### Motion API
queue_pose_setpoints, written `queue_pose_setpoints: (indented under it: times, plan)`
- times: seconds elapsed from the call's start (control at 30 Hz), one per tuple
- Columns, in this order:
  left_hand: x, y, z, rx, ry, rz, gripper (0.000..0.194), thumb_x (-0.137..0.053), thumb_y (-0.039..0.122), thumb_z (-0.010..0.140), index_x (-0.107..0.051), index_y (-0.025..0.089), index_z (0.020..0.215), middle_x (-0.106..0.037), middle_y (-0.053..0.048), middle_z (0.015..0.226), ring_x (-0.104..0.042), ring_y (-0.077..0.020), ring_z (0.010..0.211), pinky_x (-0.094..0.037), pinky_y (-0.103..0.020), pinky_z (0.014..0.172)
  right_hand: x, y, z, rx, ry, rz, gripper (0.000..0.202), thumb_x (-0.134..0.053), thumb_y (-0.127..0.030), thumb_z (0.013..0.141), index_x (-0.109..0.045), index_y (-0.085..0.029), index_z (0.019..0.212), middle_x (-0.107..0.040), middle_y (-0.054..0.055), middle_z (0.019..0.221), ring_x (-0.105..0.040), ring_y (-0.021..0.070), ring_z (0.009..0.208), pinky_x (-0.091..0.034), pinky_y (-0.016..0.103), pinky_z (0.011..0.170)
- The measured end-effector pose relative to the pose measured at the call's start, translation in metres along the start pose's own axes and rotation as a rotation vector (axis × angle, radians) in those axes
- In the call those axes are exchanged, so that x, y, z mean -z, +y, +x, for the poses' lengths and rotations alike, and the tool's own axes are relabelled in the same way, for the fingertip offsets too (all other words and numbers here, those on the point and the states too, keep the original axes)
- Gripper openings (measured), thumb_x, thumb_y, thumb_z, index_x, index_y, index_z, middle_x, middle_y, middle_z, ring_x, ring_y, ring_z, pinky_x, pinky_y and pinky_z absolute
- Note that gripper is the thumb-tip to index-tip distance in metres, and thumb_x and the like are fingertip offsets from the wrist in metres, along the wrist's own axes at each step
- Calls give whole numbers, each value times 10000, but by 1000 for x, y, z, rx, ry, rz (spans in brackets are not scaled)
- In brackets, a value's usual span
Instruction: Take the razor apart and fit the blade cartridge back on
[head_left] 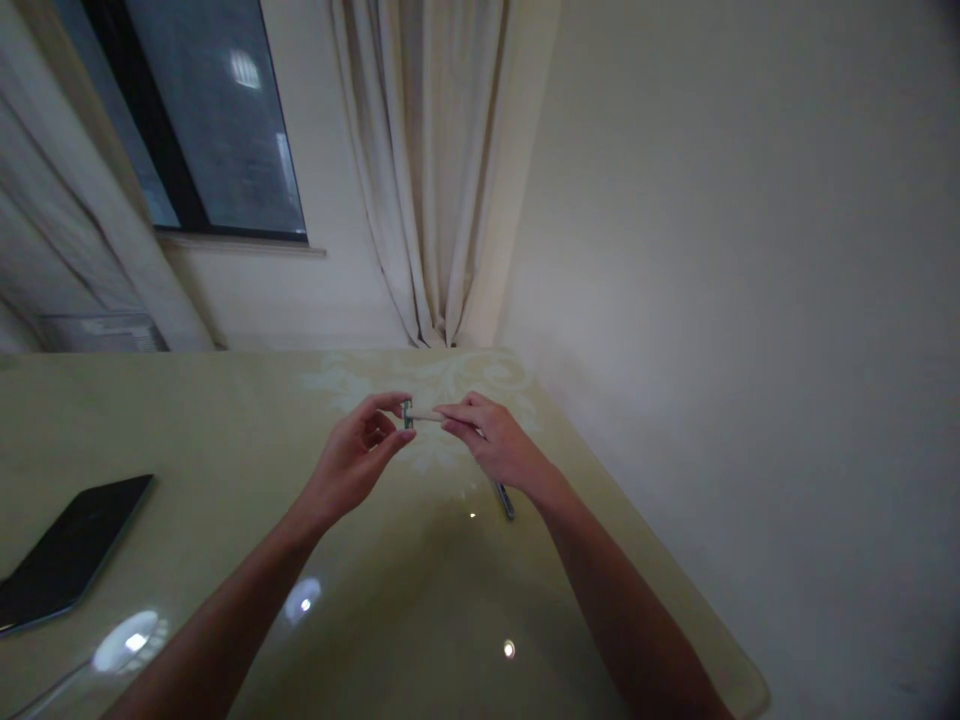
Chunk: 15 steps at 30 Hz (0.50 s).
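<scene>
In the head view, above the far part of the table, my left hand (pixel 364 440) pinches a small green-and-white piece (pixel 408 414) by its ends, between thumb and fingertips. My right hand (pixel 487 435) grips a thin pale stick (pixel 427 415) that points left. The stick's left end meets the middle of the green piece, forming a T shape. Whether the two are joined or only touching, I cannot tell. Below my right hand a slim dark object (pixel 505 500) lies on the table, its upper part hidden by the hand.
The glossy pale-green table (pixel 390 610) reflects lamp light. A dark flat tablet (pixel 75 550) lies at the left. A thin cable (pixel 56 690) shows at the lower left. Behind the table hang curtains (pixel 427 170) by a window (pixel 217 110); a wall (pixel 735 330) runs along the right.
</scene>
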<state>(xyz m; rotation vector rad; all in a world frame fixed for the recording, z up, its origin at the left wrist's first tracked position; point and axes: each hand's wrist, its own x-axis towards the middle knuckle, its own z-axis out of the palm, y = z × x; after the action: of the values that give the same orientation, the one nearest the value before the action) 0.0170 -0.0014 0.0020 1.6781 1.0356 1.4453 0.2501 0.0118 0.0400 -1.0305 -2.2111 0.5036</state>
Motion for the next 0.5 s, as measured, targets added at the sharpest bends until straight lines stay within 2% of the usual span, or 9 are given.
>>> queue_pose_setpoints:
  times: [0.13,0.27,0.5]
  plan:
    - [1,0,0,10,-3,-2,406,-796,352,859,-693,199,1221,-684,-29,978,-590,-104,673,-505,-220,597,1,0,0,2,23,-25,287,-636,-226,1090,-800,-203,1324,-609,43,949,-609,184,910,-469,325,880]
    - [1,1,0,0,-3,0,413,-798,346,860,-693,202,1232,-685,-29,985,-587,-102,673,-500,-217,598,1,-1,0,14,-14,-5,289,-634,-227,1091,-796,-221,1330,-598,34,930,-602,180,896,-466,312,858]
    - [3,1,0,4,2,1,413,-803,346,857,-696,211,1233,-669,-4,877,-588,-119,667,-489,-223,592,4,-1,-1,27,-6,8,293,-619,-254,1101,-792,-236,1337,-611,42,965,-607,185,925,-474,317,876]
